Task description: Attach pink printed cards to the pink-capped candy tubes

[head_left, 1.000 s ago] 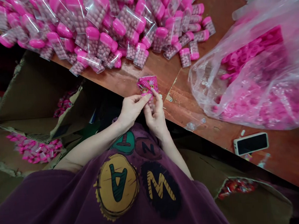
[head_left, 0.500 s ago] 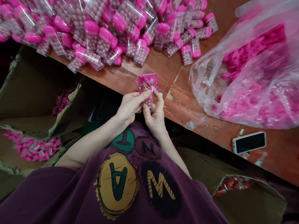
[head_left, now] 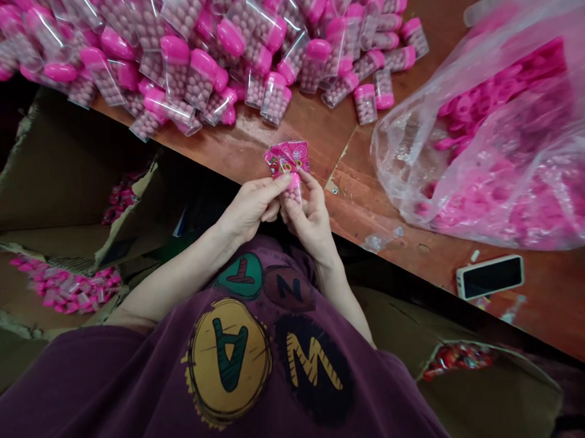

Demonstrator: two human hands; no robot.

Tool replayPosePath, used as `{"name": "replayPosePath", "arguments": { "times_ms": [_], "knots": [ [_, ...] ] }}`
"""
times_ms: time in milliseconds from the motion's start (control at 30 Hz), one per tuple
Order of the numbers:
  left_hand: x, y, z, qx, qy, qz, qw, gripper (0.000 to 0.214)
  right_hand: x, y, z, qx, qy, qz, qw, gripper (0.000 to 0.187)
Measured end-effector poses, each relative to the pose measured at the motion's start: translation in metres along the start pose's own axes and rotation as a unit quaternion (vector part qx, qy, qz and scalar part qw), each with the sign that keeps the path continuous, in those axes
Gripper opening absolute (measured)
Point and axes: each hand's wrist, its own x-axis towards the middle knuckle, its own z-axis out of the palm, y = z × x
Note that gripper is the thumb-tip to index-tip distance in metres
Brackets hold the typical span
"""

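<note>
Both hands grip one small clear candy jar (head_left: 293, 193) with a pink cap and pale pink balls inside. A shiny pink printed wrapper (head_left: 288, 156) stands up beyond the cap, held against it; how the two are joined is hidden by the fingers. My left hand (head_left: 252, 208) is closed, its thumb pressed where the wrapper meets the cap. From the other side, my right hand (head_left: 312, 219) pinches the jar, with the thumb low on its side and the index finger near the cap. They are just over the table's near edge.
A big heap of similar jars (head_left: 176, 67) covers the far side of the wooden table (head_left: 352, 208). On the right lie a clear bag (head_left: 508, 157) of pink plastic pieces and a phone (head_left: 491, 276). Open cartons (head_left: 64, 175) stand below the edge, left and right.
My right hand has shifted its hold on the jar, opening outward slightly, so more of the pink cap and balls shows. My left thumb stays at the wrapper.
</note>
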Motion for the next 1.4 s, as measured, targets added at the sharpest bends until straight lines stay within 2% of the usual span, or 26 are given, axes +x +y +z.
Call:
{"name": "replayPosePath", "arguments": {
  "times_ms": [200,300,433,567,800,1033,1167,1300,1400],
  "knots": [
    [0.004,-0.004,0.005,-0.036,0.024,0.015,0.999,0.048,-0.002,0.007,0.005,-0.115,0.038,-0.086,0.989,0.069],
    [0.003,-0.007,0.002,-0.039,0.019,0.018,0.999,0.047,-0.003,0.005,0.006,-0.089,0.028,-0.061,0.994,0.069],
    [0.004,-0.008,-0.007,-0.029,-0.036,-0.002,0.999,0.046,-0.003,0.000,0.006,-0.022,0.015,-0.018,0.999,0.068],
    [0.004,-0.007,-0.012,-0.013,-0.069,-0.023,0.997,0.043,-0.002,-0.001,0.004,-0.028,0.012,-0.020,0.999,0.069],
    [-0.002,-0.006,-0.003,0.022,-0.026,-0.013,0.999,0.037,-0.004,0.000,-0.003,-0.065,0.006,-0.027,0.998,0.071],
    [0.000,0.001,0.006,-0.019,-0.007,0.004,1.000,0.038,-0.007,0.009,-0.013,-0.034,-0.042,-0.054,0.997,0.067],
    [-0.003,-0.002,0.011,-0.013,0.007,-0.006,1.000,0.039,-0.006,0.008,-0.014,-0.015,-0.024,-0.064,0.998,0.064],
    [-0.003,-0.008,0.012,0.009,-0.011,-0.027,1.000,0.037,0.001,0.006,-0.016,0.010,-0.019,-0.059,0.998,0.061],
    [0.001,-0.011,0.014,0.020,-0.009,-0.013,1.000,0.033,0.004,0.009,-0.016,0.013,-0.006,-0.067,0.998,0.061]
  ]
}}
